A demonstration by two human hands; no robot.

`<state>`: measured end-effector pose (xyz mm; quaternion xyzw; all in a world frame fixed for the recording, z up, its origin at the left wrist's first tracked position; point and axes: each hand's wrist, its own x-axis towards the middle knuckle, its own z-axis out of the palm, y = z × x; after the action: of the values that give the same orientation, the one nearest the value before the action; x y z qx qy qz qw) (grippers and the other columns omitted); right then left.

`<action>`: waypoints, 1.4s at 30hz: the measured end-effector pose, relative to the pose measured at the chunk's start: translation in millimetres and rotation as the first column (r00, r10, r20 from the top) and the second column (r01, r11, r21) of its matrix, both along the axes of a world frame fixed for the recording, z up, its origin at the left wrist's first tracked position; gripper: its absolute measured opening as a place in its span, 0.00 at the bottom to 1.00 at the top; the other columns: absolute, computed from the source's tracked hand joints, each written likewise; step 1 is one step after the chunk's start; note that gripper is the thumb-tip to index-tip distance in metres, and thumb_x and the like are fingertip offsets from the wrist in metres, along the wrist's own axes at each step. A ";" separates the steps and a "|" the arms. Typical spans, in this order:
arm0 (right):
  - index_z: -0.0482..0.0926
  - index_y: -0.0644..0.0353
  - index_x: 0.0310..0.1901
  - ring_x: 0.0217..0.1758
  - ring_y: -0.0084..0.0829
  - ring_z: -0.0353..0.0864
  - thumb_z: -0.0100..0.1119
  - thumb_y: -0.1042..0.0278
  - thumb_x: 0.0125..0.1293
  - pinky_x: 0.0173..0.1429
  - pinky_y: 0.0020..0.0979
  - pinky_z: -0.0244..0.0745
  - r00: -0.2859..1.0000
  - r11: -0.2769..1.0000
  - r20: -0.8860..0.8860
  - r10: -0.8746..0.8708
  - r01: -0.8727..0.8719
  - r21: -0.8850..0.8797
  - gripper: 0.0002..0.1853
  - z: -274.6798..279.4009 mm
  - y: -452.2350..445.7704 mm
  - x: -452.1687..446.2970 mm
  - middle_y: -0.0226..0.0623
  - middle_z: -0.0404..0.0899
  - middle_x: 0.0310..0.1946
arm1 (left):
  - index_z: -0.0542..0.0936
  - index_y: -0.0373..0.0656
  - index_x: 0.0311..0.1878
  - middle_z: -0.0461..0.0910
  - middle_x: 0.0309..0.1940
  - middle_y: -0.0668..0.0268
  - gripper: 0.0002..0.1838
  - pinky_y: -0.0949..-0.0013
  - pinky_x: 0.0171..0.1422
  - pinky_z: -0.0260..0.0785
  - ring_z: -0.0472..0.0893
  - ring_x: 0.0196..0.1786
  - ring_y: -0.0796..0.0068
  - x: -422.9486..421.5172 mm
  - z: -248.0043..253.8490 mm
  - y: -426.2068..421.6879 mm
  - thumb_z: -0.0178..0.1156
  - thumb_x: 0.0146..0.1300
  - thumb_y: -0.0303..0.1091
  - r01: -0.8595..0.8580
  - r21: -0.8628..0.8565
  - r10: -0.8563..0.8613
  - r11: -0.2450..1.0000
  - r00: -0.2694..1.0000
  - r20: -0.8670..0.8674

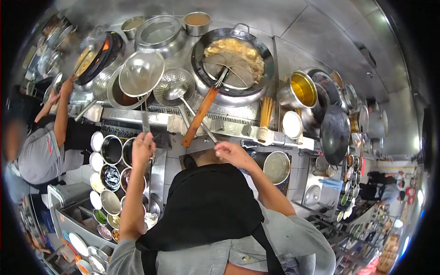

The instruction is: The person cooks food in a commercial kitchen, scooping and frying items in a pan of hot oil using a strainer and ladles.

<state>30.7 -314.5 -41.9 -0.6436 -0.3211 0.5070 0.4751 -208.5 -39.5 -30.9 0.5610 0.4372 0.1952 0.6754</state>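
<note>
Counts, largest first: 1 wok (pixel 269 57), 1 wood-handled strainer (pixel 200 118), 1 perforated scoop (pixel 170 77), 1 sieve (pixel 141 72), 1 ladle (pixel 175 91). Hands: 2, both forward, elbows bent. Left hand (pixel 143 150) curled around the sieve's handle, mesh overlapping a pot (pixel 112 94). Right hand (pixel 236 155) pinching the ladle's handle end; its bowl overlaps the scoop, contact unclear. Contents: wok, golden pieces in foamy liquid, strainer head inside; steel pail (pixel 287 94), yellow liquid; small tin (pixel 197 30), brown liquid.
</note>
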 end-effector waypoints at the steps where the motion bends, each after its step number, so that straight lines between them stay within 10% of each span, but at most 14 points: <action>1: 0.76 0.62 0.51 0.41 0.23 0.78 0.59 0.58 0.69 0.49 0.29 0.75 0.998 0.999 -0.065 0.006 -0.004 0.037 0.17 16.2 14.5 -5.0 0.28 0.80 0.39 | 0.72 0.46 0.36 0.68 0.14 0.75 0.10 0.79 0.15 0.47 0.61 0.12 0.87 14.6 16.5 -17.5 0.55 0.71 0.41 0.021 0.016 -0.021 1.000 1.000 0.023; 6: 0.73 0.61 0.53 0.48 0.28 0.79 0.54 0.60 0.72 0.54 0.27 0.74 0.965 0.970 -0.231 -0.120 0.164 0.178 0.15 52.2 94.1 -9.6 0.35 0.81 0.44 | 0.74 0.39 0.49 0.78 0.24 0.68 0.13 0.75 0.23 0.64 0.74 0.20 0.82 106.1 42.6 -104.8 0.55 0.71 0.39 0.282 0.214 -0.312 0.935 0.943 0.120; 7: 0.71 0.60 0.48 0.39 0.31 0.81 0.52 0.62 0.73 0.42 0.32 0.78 0.878 0.948 -0.405 -0.256 0.310 0.073 0.11 62.0 98.1 -3.0 0.38 0.81 0.40 | 0.74 0.38 0.48 0.80 0.30 0.64 0.13 0.72 0.29 0.68 0.76 0.25 0.79 119.5 19.5 -112.9 0.57 0.70 0.38 0.376 0.455 -0.457 0.807 0.886 0.080; 8: 0.70 0.57 0.41 0.32 0.32 0.82 0.50 0.67 0.72 0.34 0.34 0.78 0.804 0.889 -0.441 -0.399 0.457 0.030 0.05 78.5 92.5 7.6 0.39 0.80 0.33 | 0.74 0.39 0.51 0.80 0.35 0.61 0.15 0.70 0.37 0.71 0.78 0.32 0.76 128.8 53.8 -120.7 0.59 0.68 0.39 0.554 0.069 -0.551 0.829 0.793 0.260; 9: 0.70 0.56 0.41 0.25 0.31 0.80 0.49 0.68 0.71 0.25 0.31 0.75 0.718 0.811 -0.422 -0.553 0.580 -0.075 0.03 96.9 81.6 27.1 0.35 0.76 0.26 | 0.74 0.40 0.52 0.80 0.35 0.62 0.16 0.70 0.40 0.71 0.78 0.35 0.76 130.3 60.3 -121.5 0.60 0.67 0.39 0.681 0.160 -0.699 0.715 0.690 0.187; 11: 0.69 0.57 0.41 0.17 0.31 0.73 0.49 0.63 0.71 0.17 0.30 0.71 0.766 0.768 0.054 -0.641 0.639 0.044 0.07 69.0 43.1 97.6 0.31 0.71 0.21 | 0.74 0.41 0.56 0.80 0.38 0.64 0.19 0.70 0.47 0.72 0.79 0.40 0.74 125.8 88.9 -122.0 0.62 0.66 0.39 0.801 0.302 -0.854 0.517 0.504 0.127; 12: 0.69 0.60 0.39 0.16 0.31 0.74 0.48 0.62 0.73 0.15 0.33 0.69 0.740 0.745 -0.107 -0.664 0.667 0.000 0.10 29.6 15.7 161.7 0.36 0.72 0.22 | 0.74 0.42 0.57 0.79 0.43 0.63 0.21 0.67 0.52 0.71 0.78 0.45 0.72 116.6 106.8 -121.0 0.63 0.65 0.41 0.814 0.357 -0.889 0.457 0.428 0.162; 14: 0.73 0.65 0.40 0.25 0.50 0.79 0.49 0.56 0.70 0.33 0.49 0.75 0.239 0.769 0.867 -0.437 0.599 0.222 0.16 16.8 -2.1 217.0 0.49 0.77 0.22 | 0.71 0.42 0.64 0.71 0.62 0.58 0.29 0.60 0.68 0.61 0.71 0.65 0.62 97.3 151.8 -112.5 0.61 0.65 0.47 0.846 0.467 -0.957 0.257 0.153 0.248; 19: 0.73 0.71 0.44 0.53 0.62 0.74 0.46 0.61 0.69 0.59 0.49 0.69 0.396 0.735 0.880 -0.261 0.673 -0.085 0.17 2.8 10.1 263.8 0.66 0.76 0.45 | 0.71 0.37 0.66 0.62 0.69 0.43 0.32 0.47 0.66 0.58 0.66 0.68 0.43 85.9 225.3 -131.3 0.54 0.69 0.53 0.658 0.747 -0.835 0.088 -0.360 0.416; 21: 0.71 0.61 0.37 0.10 0.27 0.65 0.48 0.69 0.68 0.12 0.33 0.59 0.774 0.763 -0.035 -0.632 0.615 -0.199 0.05 -5.4 18.3 266.3 0.31 0.67 0.15 | 0.74 0.36 0.62 0.67 0.64 0.45 0.29 0.51 0.62 0.63 0.72 0.61 0.47 86.8 244.4 -136.9 0.56 0.68 0.50 0.640 0.758 -0.823 0.126 -0.360 0.440; 24: 0.71 0.59 0.40 0.10 0.19 0.55 0.47 0.69 0.72 0.13 0.26 0.51 0.760 0.804 -0.285 -0.585 0.589 -0.080 0.04 -0.4 10.0 276.2 0.23 0.59 0.14 | 0.79 0.36 0.49 0.73 0.44 0.58 0.19 0.62 0.44 0.67 0.74 0.40 0.61 87.6 268.3 -143.5 0.64 0.63 0.42 0.646 0.741 -0.908 0.181 -0.180 0.379; 33: 0.69 0.58 0.45 0.11 0.15 0.56 0.45 0.65 0.75 0.13 0.22 0.51 0.714 0.829 -0.480 -0.510 0.557 -0.051 0.07 37.8 -18.4 301.9 0.21 0.59 0.16 | 0.75 0.37 0.45 0.74 0.41 0.59 0.08 0.63 0.40 0.67 0.75 0.39 0.60 113.1 288.2 -173.2 0.59 0.67 0.31 0.757 0.626 -0.772 0.184 -0.283 0.569; 40: 0.72 0.60 0.35 0.08 0.25 0.61 0.50 0.69 0.66 0.10 0.30 0.57 0.487 0.781 0.751 -0.445 0.622 0.060 0.05 -58.9 -28.8 296.0 0.29 0.65 0.12 | 0.75 0.34 0.49 0.74 0.44 0.58 0.14 0.62 0.39 0.69 0.76 0.40 0.59 123.8 285.0 -166.8 0.60 0.67 0.33 0.734 0.671 -0.866 0.100 -0.268 0.422; 42: 0.72 0.60 0.34 0.08 0.24 0.60 0.50 0.70 0.67 0.10 0.30 0.54 0.722 0.713 0.076 -0.688 0.691 -0.118 0.05 -15.0 -15.7 251.0 0.28 0.64 0.12 | 0.75 0.33 0.49 0.74 0.43 0.58 0.13 0.62 0.39 0.69 0.76 0.39 0.58 124.8 283.7 -170.1 0.60 0.67 0.32 0.702 0.710 -0.884 0.053 -0.297 0.360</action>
<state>281.7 -330.2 -56.9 -0.7546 -0.0286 0.3058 0.5799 -83.7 -209.5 252.8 0.6114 -0.4387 -0.0569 0.6561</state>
